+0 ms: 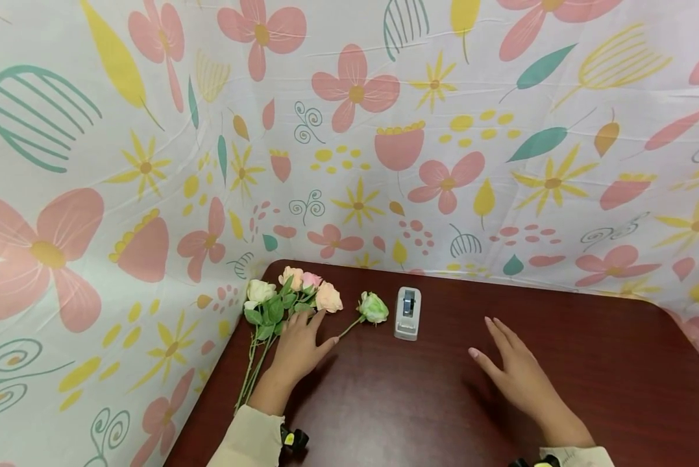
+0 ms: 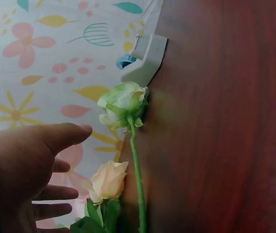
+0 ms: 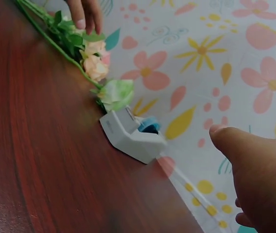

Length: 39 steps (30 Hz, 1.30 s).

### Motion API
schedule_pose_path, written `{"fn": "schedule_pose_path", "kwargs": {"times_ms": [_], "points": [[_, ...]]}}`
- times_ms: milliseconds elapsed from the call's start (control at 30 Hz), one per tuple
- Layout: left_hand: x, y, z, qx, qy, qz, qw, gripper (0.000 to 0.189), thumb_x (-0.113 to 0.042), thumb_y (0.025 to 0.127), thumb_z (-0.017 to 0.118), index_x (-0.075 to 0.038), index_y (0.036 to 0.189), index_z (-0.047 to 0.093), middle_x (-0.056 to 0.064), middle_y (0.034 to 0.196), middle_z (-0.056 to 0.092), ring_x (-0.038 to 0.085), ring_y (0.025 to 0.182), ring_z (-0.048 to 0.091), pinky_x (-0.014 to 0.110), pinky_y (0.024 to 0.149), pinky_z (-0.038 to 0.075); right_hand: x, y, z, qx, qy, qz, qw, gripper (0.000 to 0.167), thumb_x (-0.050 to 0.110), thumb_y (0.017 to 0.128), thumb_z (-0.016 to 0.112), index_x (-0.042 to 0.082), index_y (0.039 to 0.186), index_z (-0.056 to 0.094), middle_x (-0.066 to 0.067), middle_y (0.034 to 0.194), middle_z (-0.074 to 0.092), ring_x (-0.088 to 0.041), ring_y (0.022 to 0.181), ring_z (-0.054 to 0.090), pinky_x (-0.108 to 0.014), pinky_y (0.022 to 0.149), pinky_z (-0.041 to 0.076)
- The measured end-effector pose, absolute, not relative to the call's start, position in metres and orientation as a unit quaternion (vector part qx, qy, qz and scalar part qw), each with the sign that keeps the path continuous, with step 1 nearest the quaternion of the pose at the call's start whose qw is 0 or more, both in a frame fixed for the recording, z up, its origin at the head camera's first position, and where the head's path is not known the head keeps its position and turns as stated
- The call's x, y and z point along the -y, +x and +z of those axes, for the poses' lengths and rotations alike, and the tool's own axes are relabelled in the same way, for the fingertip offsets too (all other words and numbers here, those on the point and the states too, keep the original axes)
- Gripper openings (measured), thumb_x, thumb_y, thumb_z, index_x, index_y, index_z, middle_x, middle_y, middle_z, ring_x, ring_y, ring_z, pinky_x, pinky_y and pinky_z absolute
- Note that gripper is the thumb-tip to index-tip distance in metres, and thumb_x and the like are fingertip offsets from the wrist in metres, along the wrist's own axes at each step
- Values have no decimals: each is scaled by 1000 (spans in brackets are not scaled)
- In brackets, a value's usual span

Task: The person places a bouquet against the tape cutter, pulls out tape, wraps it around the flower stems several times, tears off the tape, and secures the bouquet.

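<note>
My left hand [image 1: 300, 347] is over the stems and leaves of a bunch of artificial roses [image 1: 276, 308] in cream, peach and pink. Its fingers are extended and grip nothing; whether they brush the leaves I cannot tell. Just right of it lies a single green-white rose [image 1: 374, 307], its stem [image 2: 138, 179] running back beside the thumb. A white tape dispenser [image 1: 407, 314] with a blue-cored roll stands right of that rose. My right hand [image 1: 518, 370] is held over the table farther right, fingers straight and apart from everything; the right wrist view shows its thumb [image 3: 230, 141].
The dark reddish-brown table [image 1: 396, 402] has rounded far corners. A white cloth [image 1: 472, 162] printed with flowers and leaves hangs along its left and far sides. Dark straps [image 1: 293, 440] sit at both sleeve cuffs.
</note>
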<state>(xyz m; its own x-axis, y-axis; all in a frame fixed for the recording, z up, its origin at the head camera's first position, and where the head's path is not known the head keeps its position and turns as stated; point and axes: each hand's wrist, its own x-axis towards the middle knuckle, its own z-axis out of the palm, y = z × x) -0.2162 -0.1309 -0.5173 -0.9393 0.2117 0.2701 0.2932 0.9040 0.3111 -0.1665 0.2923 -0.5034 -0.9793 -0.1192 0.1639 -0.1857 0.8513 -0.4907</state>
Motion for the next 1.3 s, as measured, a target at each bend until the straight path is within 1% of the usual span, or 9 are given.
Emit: {"fn": "schedule_pose_path", "kwargs": {"times_ms": [200, 400, 600, 800, 933, 1033, 1133, 1167, 1300], "points": [[133, -209, -524, 969, -133, -183, 100, 62, -43, 92, 72, -10, 143, 57, 19, 137, 57, 41, 129, 51, 61, 103, 43, -288, -165, -506, 959, 81, 264, 59, 80, 51, 100, 58, 10, 160, 26, -29, 159, 30, -56, 140, 34, -76, 103, 31], [136, -204, -529, 967, -135, -192, 96, 51, -35, 92, 74, -9, 135, 63, 17, 134, 60, 38, 127, 54, 57, 100, 48, -284, -162, -511, 957, 86, 271, 53, 77, 51, 100, 57, 8, 159, 29, -30, 158, 33, -56, 139, 36, -74, 103, 32], [140, -199, -533, 968, -138, -186, 97, 45, -31, 91, 76, -9, 129, 67, 15, 127, 64, 35, 119, 58, 53, 95, 51, -276, -158, -515, 955, 93, 278, 48, 75, 50, 100, 57, 4, 156, 34, -29, 155, 36, -53, 138, 38, -72, 103, 35], [143, -193, -534, 968, -138, -183, 98, 42, -29, 90, 77, -10, 126, 68, 13, 121, 67, 33, 112, 61, 50, 92, 53, -268, -156, -516, 955, 91, 280, 42, 73, 51, 101, 56, 4, 154, 37, -29, 152, 40, -52, 138, 40, -71, 104, 35], [143, -189, -538, 970, -139, -172, 103, 40, -28, 88, 78, -11, 124, 70, 11, 117, 68, 32, 109, 62, 49, 91, 53, -264, -156, -520, 955, 89, 280, 27, 73, 52, 101, 54, 4, 154, 37, -28, 152, 40, -50, 138, 42, -70, 105, 37], [143, -186, -541, 972, -139, -161, 104, 38, -25, 88, 79, -10, 122, 71, 10, 114, 68, 31, 108, 62, 48, 93, 52, -261, -156, -523, 955, 88, 281, 14, 74, 54, 101, 52, 5, 155, 36, -27, 152, 40, -49, 138, 42, -70, 105, 37], [143, -184, -543, 974, -138, -152, 98, 36, -23, 87, 79, -9, 120, 71, 10, 112, 68, 31, 107, 62, 47, 100, 50, -258, -155, -524, 955, 92, 283, 14, 75, 55, 101, 52, 5, 154, 37, -26, 152, 41, -49, 138, 43, -70, 104, 38], [143, -183, -544, 974, -137, -151, 95, 36, -22, 87, 79, -8, 120, 71, 10, 112, 68, 30, 106, 63, 46, 100, 50, -257, -155, -524, 954, 93, 284, 15, 75, 55, 101, 51, 5, 154, 37, -26, 152, 41, -50, 137, 44, -70, 103, 38], [145, -180, -544, 975, -133, -154, 87, 35, -19, 87, 79, -7, 120, 72, 11, 112, 67, 30, 105, 63, 46, 96, 52, -253, -154, -525, 952, 98, 288, 20, 74, 54, 102, 51, 5, 155, 36, -26, 152, 41, -50, 137, 44, -70, 103, 39]]}}
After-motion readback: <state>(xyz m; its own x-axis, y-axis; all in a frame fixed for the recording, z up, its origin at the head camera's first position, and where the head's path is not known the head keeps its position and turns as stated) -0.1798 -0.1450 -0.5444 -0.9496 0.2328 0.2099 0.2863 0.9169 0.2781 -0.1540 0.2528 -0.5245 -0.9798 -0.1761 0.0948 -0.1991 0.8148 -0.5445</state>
